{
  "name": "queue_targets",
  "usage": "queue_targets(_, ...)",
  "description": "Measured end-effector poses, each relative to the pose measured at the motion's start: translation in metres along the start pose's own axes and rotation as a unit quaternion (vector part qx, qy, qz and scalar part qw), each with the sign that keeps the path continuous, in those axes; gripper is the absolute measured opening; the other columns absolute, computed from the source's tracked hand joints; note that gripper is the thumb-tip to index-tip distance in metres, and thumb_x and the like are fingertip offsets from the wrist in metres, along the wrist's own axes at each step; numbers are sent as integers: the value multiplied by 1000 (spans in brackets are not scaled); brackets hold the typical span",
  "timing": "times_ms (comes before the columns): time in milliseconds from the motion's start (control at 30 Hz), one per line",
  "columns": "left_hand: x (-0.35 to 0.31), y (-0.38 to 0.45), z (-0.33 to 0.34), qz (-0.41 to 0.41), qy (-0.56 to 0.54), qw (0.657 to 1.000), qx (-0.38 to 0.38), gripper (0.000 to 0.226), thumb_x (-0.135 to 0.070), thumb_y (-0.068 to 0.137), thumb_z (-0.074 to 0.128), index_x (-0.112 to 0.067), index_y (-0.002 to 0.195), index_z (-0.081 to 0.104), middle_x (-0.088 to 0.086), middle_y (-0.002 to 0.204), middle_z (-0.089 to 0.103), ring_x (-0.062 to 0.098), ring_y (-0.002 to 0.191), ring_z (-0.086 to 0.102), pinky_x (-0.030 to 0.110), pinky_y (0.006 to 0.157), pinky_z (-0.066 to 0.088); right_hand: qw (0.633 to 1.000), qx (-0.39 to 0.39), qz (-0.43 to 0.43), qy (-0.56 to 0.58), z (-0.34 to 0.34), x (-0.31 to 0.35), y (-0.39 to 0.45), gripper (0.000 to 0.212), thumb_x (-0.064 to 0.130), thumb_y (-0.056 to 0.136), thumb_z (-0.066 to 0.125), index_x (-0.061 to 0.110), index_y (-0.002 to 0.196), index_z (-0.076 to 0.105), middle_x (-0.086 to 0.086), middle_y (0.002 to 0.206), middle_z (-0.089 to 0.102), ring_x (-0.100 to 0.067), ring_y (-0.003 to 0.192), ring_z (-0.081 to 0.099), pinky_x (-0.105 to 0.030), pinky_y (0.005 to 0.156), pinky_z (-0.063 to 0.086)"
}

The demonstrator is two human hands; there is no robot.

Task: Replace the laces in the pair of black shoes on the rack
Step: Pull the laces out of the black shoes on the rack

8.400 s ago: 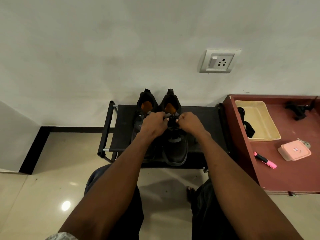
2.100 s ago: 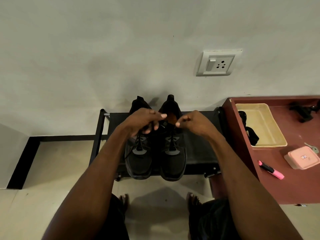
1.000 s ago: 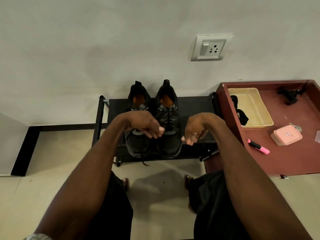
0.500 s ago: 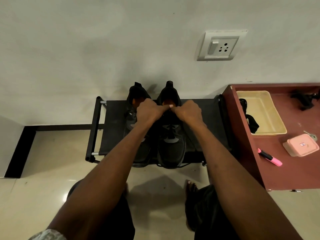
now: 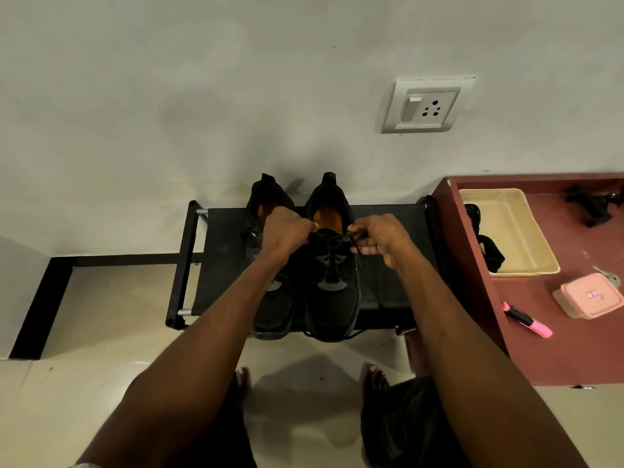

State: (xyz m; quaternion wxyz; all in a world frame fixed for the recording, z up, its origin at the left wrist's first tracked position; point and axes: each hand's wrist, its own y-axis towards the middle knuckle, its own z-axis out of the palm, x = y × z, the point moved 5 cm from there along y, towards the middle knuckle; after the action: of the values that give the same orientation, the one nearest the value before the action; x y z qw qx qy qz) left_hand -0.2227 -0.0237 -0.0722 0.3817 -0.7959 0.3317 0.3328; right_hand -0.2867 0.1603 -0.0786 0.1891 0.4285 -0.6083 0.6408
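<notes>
Two black shoes with orange insoles stand side by side on a low black rack (image 5: 223,265) against the wall. My left arm partly hides the left shoe (image 5: 273,309). Over the tongue of the right shoe (image 5: 332,298), both hands hold the ends of its black lace (image 5: 337,238). My left hand (image 5: 287,234) grips one end with curled fingers. My right hand (image 5: 378,239) pinches the other end between thumb and fingers, and a loose strand hangs down the shoe's right side.
A dark red table (image 5: 557,349) stands right of the rack with a cream tray (image 5: 526,228), a black lace (image 5: 491,251) draped over the tray's edge, a pink box (image 5: 589,295) and a pink marker (image 5: 526,322). My bare feet (image 5: 374,380) are on the tiled floor.
My hands went back up from the shoes' toes to the top of the right shoe, came together there, and have now drawn a little apart with the lace ends stretched between them.
</notes>
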Motion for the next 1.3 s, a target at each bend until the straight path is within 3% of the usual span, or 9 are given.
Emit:
queue_targets(133,-36,-29,10,196,95,975,-38,13,-16,92,68,-7,101,70,7,113,64,19,99,60,6,70,38,999,2,-26,-46,3,2,4,13,4,85,69,-9,86,69,-19,78,62,-28,66,59,-44,73,61)
queue_targets(300,-42,-35,30,238,184,951,63,21,-15,94,67,2,101,76,16,129,60,26,121,53,28,96,37,996,0,-33,-77,6,5,5,14,8,85,71,-1,76,69,-15,70,63,-22,56,60,-36,61,58)
queue_targets(500,-28,-28,12,144,-36,989,8,16,-9,92,68,-9,76,68,-1,120,65,11,113,59,22,92,41,995,-17,-39,-91,3,6,5,11,10,85,71,-1,83,71,-14,76,64,-22,66,62,-33,61,56)
queue_targets(667,4,-27,11,-65,-360,927,-77,29,9,89,58,-10,67,54,8,72,53,20,71,51,29,65,43,992,-24,-46,-114,2,7,5,14,13,86,71,5,75,69,-10,72,64,-20,63,61,-38,70,59)
queue_targets(833,-28,-21,7,200,13,978,-65,34,-6,94,61,-11,127,61,0,136,50,9,125,47,19,105,36,980,-29,-87,-176,5,13,0,35,31,71,69,-3,74,69,-16,72,71,-33,70,72,-53,76,61)
queue_targets(1000,-28,-17,33,282,244,928,20,21,-20,94,65,-9,109,75,10,141,54,28,143,31,32,117,23,971,-23,-113,-207,7,14,1,43,39,63,62,-3,74,67,-17,71,71,-35,71,72,-56,74,59)
queue_targets(1133,-35,-15,3,192,-55,978,-58,10,-13,95,65,-9,92,74,5,120,67,13,105,63,15,93,45,966,-39,-115,-227,6,17,0,42,36,67,61,-6,72,65,-19,70,70,-37,70,70,-55,74,59)
queue_targets(1200,-23,-6,-21,99,-249,950,-161,9,-11,94,65,-14,88,71,10,106,71,17,89,69,28,87,57,960,-50,-127,-245,8,21,-6,39,32,74,62,-7,69,62,-18,65,66,-34,63,66,-47,68,56)
queue_targets(1300,-17,-11,-39,78,-184,940,-275,5,-10,94,63,-11,92,67,9,114,64,18,99,65,29,93,53,943,-79,-153,-283,8,24,-9,36,23,85,60,6,57,47,-6,54,48,-21,51,47,-34,55,39)
